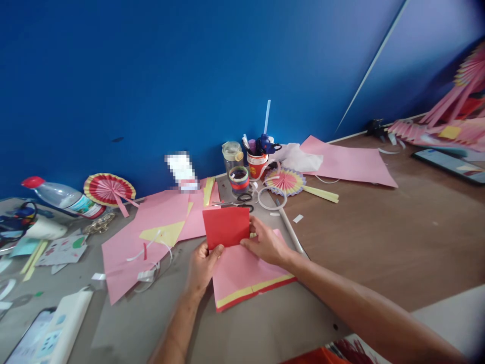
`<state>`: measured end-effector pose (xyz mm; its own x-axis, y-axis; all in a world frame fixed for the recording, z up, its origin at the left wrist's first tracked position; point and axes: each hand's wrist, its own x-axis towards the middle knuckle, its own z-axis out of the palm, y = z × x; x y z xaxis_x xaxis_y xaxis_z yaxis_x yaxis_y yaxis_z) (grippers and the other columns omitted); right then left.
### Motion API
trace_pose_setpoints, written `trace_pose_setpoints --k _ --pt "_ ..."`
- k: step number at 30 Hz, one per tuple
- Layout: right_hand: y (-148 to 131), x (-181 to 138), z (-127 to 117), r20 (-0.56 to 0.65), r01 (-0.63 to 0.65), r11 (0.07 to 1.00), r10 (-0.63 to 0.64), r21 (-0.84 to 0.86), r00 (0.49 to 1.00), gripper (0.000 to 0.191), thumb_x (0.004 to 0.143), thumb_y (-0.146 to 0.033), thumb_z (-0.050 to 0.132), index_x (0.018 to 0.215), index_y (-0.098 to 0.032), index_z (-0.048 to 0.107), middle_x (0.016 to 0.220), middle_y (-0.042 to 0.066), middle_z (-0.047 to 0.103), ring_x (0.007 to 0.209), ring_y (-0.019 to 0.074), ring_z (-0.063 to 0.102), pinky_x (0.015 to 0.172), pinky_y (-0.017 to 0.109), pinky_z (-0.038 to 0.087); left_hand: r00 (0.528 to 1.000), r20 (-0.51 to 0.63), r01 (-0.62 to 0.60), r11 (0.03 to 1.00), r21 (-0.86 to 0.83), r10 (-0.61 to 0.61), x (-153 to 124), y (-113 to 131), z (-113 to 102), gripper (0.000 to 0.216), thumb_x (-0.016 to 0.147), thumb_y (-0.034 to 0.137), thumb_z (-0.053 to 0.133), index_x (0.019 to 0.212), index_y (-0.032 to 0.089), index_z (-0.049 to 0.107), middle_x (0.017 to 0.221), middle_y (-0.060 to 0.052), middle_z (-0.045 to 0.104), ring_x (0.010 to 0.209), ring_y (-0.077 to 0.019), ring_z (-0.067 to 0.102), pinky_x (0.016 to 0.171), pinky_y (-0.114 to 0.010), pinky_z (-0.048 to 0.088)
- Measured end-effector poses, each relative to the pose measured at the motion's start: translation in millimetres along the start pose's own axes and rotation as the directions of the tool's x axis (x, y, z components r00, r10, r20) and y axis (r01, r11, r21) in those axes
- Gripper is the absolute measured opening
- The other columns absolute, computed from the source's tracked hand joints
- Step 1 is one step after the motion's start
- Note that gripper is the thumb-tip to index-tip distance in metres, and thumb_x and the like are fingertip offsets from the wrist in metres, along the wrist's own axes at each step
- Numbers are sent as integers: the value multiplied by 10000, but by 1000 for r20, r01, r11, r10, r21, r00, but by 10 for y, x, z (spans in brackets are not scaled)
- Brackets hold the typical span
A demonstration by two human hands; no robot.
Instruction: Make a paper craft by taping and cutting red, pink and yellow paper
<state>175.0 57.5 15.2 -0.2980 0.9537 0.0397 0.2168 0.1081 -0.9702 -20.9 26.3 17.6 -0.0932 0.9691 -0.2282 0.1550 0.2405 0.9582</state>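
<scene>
Blue wall (189,76) behind a cluttered grey tabletop (220,331); red paper (226,225) held up.

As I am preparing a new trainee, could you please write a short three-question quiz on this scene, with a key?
1. What is in the grip of the left hand and right hand?
2. True or false: in the picture, the round pleated-paper fan with a purple zigzag edge is right of the red-capped clear plastic bottle.
3. Which lies just beyond the hands: (a) smartphone, (b) black-handled metal scissors, (c) bottle?

Key: 1. A red rectangular paper panel, raised above a pink paper sheet. 2. True. 3. b.
</scene>
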Motion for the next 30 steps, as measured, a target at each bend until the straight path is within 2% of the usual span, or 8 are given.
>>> trace_pose_setpoints --k 4,12,21,30 --pt "67 7 43 -57 -28 999 30 40 998 533 774 -133 547 1286 -205 415 750 -31 616 678 132 582 636 247 450 1000 15 0 1000 -12 0 5 -21 -10 400 667 510 723 856 160 682 711 -16 690 650 -185 612 583 -242 455" --pt "52 -3 44 -75 -27 992 37 125 997 472 806 -182 530 1264 -200 420 726 -40 587 666 133 564 614 246 430 991 135 32 989 -141 -13 18 -32 12 495 637 468 769 1005 165 635 923 -69 717 768 -219 662 694 -307 514" --pt "64 -9 59 -59 -23 994 29 111 998 463 796 -187 537 1242 -196 411 724 -43 587 664 132 567 633 252 436 994 96 73 987 -142 -60 21 4 31 463 576 518 784 820 151 639 702 -20 684 596 -174 612 580 -275 476" --pt "44 -23 58 -92 -17 999 20 36 996 464 806 -181 521 1248 -197 379 720 -35 589 675 145 569 633 269 430 997 33 75 996 -50 -74 -20 20 33 397 615 480 766 812 153 659 654 -9 673 586 -169 595 545 -242 443"
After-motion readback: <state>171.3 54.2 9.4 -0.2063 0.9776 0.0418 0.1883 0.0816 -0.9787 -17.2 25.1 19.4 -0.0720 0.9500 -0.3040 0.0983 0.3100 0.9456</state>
